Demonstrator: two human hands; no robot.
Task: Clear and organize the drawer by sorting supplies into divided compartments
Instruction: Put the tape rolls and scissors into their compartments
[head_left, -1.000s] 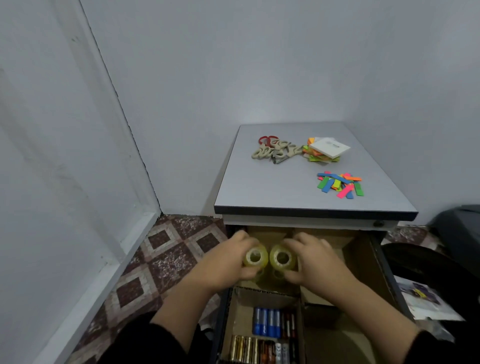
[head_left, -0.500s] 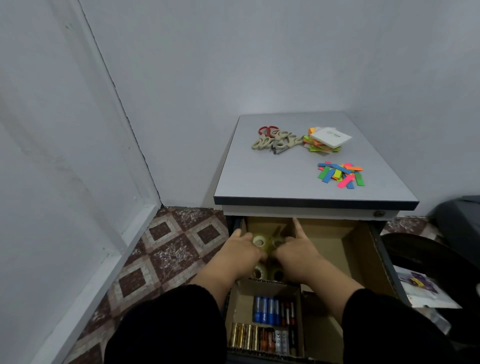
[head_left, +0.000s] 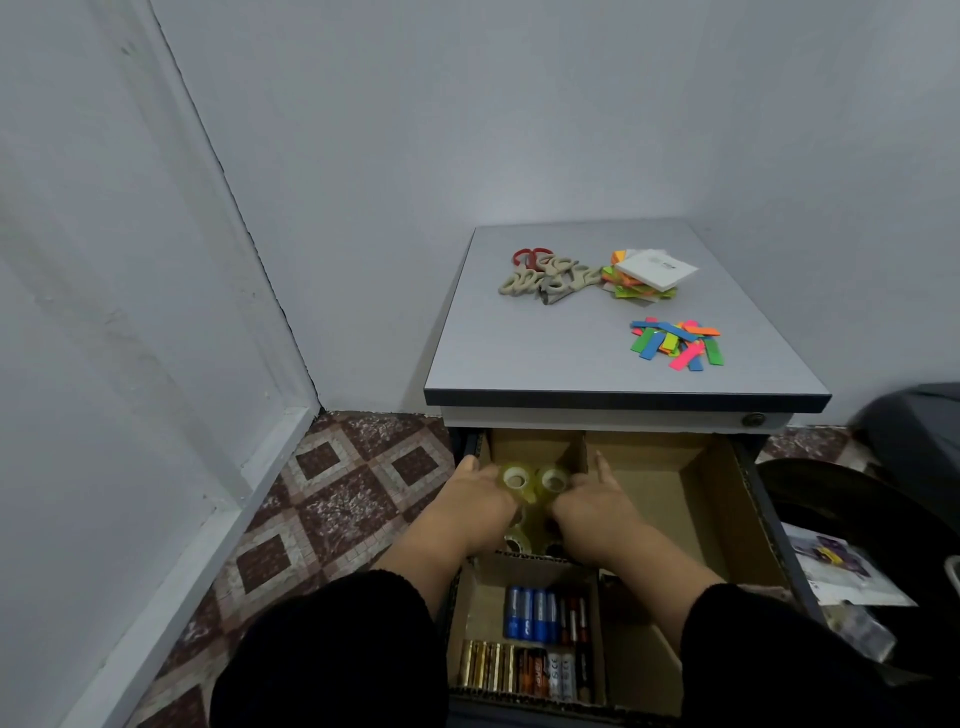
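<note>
The open drawer (head_left: 756, 499) holds cardboard dividers. In its back-left compartment, my left hand (head_left: 467, 504) grips a yellowish clear tape roll (head_left: 514, 478) and my right hand (head_left: 597, 506) grips a second tape roll (head_left: 554, 479) beside it, index finger pointing forward. More tape rolls (head_left: 519, 543) lie lower in the same compartment, partly hidden by my hands. Several batteries (head_left: 543, 618) lie in rows in the front-left compartment. On the cabinet top (head_left: 545, 353) lie scissors (head_left: 545, 275), a stack of sticky notes (head_left: 647, 275) and coloured paper strips (head_left: 675, 343).
The large right compartment (head_left: 670, 488) of the drawer shows bare cardboard. A dark bag or bin (head_left: 914, 441) and papers (head_left: 841, 571) sit to the right of the cabinet. The wall corner and a tiled floor (head_left: 332, 499) are on the left.
Both hands have carried the two tape rolls from above the drawer down and back into the back-left compartment. My view has shifted slightly downward.
</note>
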